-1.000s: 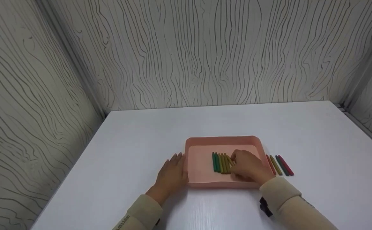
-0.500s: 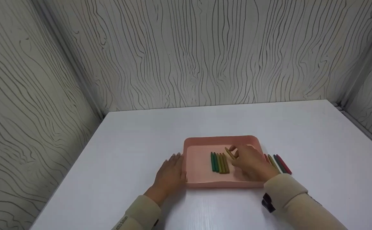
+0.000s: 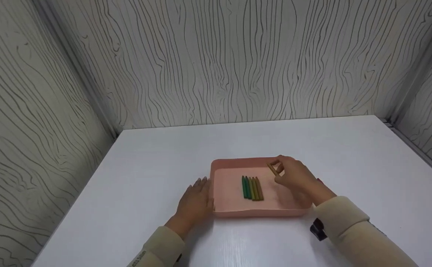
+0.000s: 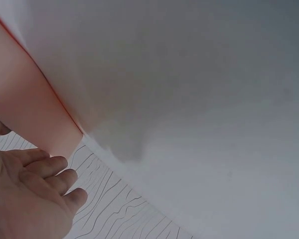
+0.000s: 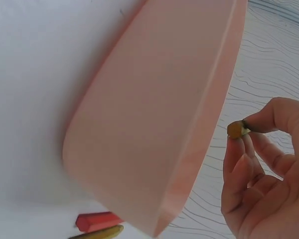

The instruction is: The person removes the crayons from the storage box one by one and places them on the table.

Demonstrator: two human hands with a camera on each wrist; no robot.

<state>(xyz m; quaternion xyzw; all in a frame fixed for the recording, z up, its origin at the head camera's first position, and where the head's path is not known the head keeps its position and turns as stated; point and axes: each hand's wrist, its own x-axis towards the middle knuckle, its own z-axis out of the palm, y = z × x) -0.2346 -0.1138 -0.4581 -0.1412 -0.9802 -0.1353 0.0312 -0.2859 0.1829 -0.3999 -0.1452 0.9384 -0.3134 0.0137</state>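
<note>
My right hand [image 3: 295, 176] pinches a yellow-brown crayon [image 3: 273, 169] between thumb and fingers, raised over the right part of a pink tray [image 3: 262, 213]. In the right wrist view the crayon's blunt end [image 5: 235, 130] faces the camera, beyond the tray's wall [image 5: 139, 119]. Side by side inside the tray lie two green crayons [image 3: 245, 187] and three yellow to brown ones [image 3: 256, 189]. My left hand [image 3: 193, 202] lies with extended fingers along the tray's left side. In the left wrist view its fingers [image 4: 57, 174] are by the tray's corner [image 4: 65, 142].
On the white table [image 3: 156, 159] right of the tray, a red crayon [image 5: 97, 220] and a yellow crayon [image 5: 97, 232] show in the right wrist view. My right arm hides most of that group in the head view. Wood-patterned panels [image 3: 216, 66] stand behind and beside the table.
My right hand has lifted the yellow-brown crayon off the row in the tray and moved it up and rightward. The left hand stays at the tray's side.
</note>
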